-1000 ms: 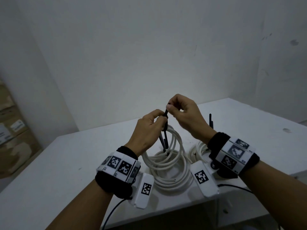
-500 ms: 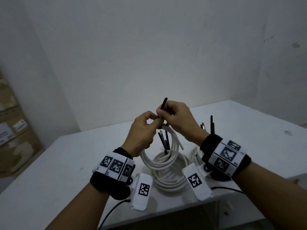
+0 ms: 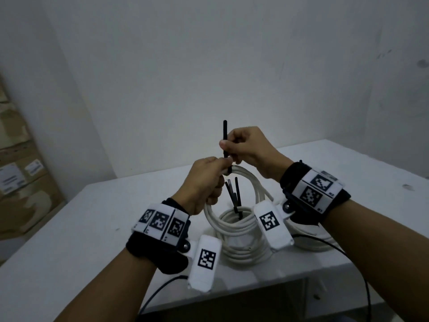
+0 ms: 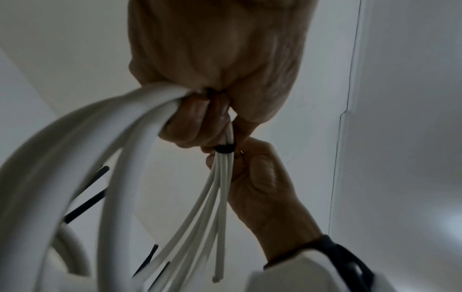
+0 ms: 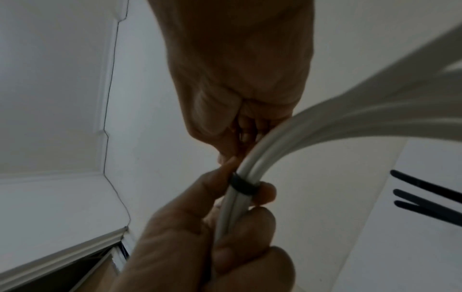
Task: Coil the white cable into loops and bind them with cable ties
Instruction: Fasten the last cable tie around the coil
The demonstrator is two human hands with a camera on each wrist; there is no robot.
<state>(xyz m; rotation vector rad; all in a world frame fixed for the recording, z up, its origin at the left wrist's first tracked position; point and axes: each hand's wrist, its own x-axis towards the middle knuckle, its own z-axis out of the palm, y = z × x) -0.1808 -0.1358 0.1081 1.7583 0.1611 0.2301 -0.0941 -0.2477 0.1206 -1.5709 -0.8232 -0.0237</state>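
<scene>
The left hand (image 3: 204, 180) grips the top of the coil (image 3: 241, 205), which is lifted above the worktop (image 3: 92, 228); its fingers (image 4: 190, 122) are curled round the gathered white strands. A black tie (image 3: 224, 140) is wrapped round these strands just beside the left fingertips, and in both wrist views it shows as a tight dark band (image 4: 224, 148) on the bundle. The right hand (image 3: 248, 147) is at 1 o'clock from the left hand and very near to it. Its thumb and fingers pinch the free tail of the tie, which stands almost upright above the two hands. In the right wrist view the band (image 5: 243, 184) sits between the fingers of both hands.

The lower part of the coil hangs down towards the worktop, at 6 o'clock from the hands. Inside the loop some other black tails (image 3: 233, 194) stick up, from ties already on the cable; how many there are I cannot tell. A second white coil (image 3: 308, 238) lies on the worktop at 4 o'clock, partly hidden under the right wrist. One loose cable end (image 4: 216, 276) hangs free in the left wrist view. Cardboard boxes (image 3: 16, 173) stand at 9 o'clock, beside the worktop.
</scene>
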